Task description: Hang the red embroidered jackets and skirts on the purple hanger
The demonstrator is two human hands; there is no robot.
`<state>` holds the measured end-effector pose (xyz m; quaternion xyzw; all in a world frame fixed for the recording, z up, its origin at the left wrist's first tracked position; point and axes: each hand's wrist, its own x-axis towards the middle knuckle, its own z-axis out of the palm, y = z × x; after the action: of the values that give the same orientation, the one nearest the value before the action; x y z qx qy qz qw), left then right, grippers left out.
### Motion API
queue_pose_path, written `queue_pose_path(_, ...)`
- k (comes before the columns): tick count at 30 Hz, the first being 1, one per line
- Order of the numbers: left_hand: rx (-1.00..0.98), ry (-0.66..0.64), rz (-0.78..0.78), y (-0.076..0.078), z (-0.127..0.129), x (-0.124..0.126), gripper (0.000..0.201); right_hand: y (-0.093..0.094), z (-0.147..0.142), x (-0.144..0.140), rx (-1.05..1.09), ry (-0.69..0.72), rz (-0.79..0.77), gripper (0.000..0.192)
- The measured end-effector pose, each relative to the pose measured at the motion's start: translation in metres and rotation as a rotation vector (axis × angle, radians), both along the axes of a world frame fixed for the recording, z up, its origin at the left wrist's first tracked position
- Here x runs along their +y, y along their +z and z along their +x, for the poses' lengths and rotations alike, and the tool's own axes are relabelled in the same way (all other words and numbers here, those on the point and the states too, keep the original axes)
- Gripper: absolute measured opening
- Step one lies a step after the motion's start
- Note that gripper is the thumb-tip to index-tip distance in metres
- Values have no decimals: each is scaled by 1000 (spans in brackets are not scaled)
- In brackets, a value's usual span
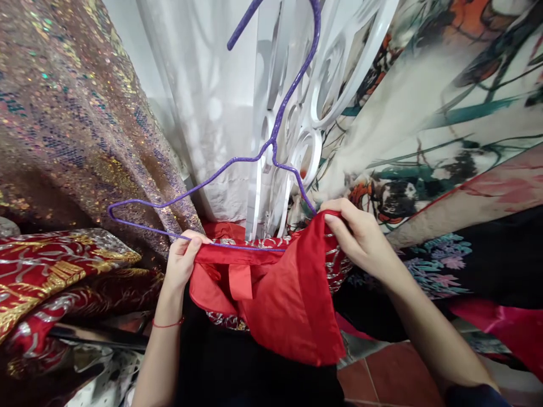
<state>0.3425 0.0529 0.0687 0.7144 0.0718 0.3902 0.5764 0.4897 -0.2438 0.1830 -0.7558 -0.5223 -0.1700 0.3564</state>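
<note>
Red garment going onto purple hanger [254, 160], both hands at the waistband.

L hand [181, 261] pinches red garment [280, 294] edge w/ hanger's bottom wire; R hand [360, 237] grips fabric just below hanger's R shoulder. Best keep edge taut, slide R corner over that shoulder evenly.

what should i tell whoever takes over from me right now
Left hand pinches the red garment at its top edge, against the purple hanger bar.
Right hand grips the other top corner by the hanger's right arm.
Done: the edge is raised to the bar.
Left: the garment is not yet hung; most of it droops below the hands.
</note>
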Motion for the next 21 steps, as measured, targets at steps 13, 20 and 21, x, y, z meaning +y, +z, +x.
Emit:
queue_pose_path(13, 303, 26, 28, -8, -29, 31, 51, -7, -4, -9, -317, -162, -129, 22)
queue_pose_path(20, 407, 208, -289, -64, -22, 55, 42, -14, 0, -8, -395, -181, -108, 24)
queue_pose_path(21, 399, 184, -368, -69, -19, 55, 47, -14, 1, -8, -395, -182, -114, 24)
